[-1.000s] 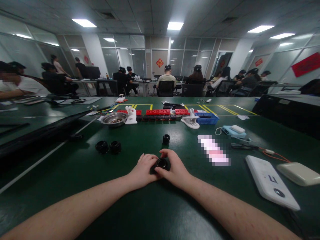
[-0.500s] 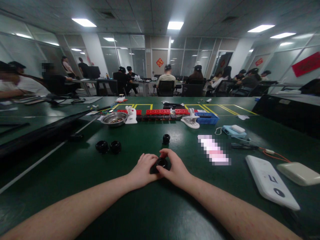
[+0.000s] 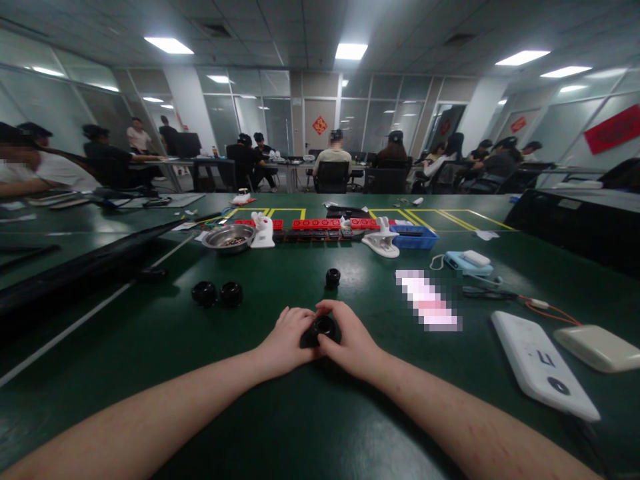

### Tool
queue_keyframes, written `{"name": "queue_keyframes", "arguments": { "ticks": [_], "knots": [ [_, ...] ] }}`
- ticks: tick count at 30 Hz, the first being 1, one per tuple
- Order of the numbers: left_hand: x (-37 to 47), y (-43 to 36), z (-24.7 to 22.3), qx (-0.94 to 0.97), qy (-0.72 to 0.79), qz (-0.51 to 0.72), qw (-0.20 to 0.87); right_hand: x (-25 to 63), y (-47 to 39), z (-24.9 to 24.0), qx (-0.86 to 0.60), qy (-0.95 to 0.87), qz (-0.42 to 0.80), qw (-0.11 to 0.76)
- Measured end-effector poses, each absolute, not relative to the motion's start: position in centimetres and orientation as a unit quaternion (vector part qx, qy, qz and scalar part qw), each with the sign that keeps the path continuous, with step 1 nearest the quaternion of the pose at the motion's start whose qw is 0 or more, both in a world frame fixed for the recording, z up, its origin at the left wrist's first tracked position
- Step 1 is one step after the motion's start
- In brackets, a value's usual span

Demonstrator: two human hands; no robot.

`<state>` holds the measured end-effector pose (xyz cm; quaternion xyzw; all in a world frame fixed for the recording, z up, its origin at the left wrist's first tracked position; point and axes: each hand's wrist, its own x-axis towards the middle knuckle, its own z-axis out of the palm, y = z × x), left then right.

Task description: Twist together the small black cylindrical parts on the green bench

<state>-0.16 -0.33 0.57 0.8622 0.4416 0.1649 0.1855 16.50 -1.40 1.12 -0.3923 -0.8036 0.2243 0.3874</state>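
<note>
Gripping a black ring-shaped part (image 3: 325, 326) on the green table (image 3: 280, 413), the left hand (image 3: 289, 339) and right hand (image 3: 353, 340) curl around its opposite sides. One black part (image 3: 333, 279) stands beyond the hands; two black parts (image 3: 218, 294) sit to the left, side by side.

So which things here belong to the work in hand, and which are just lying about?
Probably part of the work:
black ringed part, between left hand and right hand
three similar black parts nearby

Probably just lying about:
white slab-shaped device
cream case
light-blue item
</note>
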Motion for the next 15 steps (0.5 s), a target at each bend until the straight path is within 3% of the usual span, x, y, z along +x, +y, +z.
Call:
{"name": "queue_keyframes", "arguments": {
  "ticks": [10,15],
  "knots": [
    [-0.19,-0.33,0.64,0.861,0.440,0.167,0.190,16.52,-1.30,1.09,-0.444,-0.784,0.203,0.384],
    [-0.24,-0.14,0.39,0.862,0.439,0.170,0.189,16.69,-1.48,1.20,-0.384,-0.807,0.236,0.382]
  ]
}}
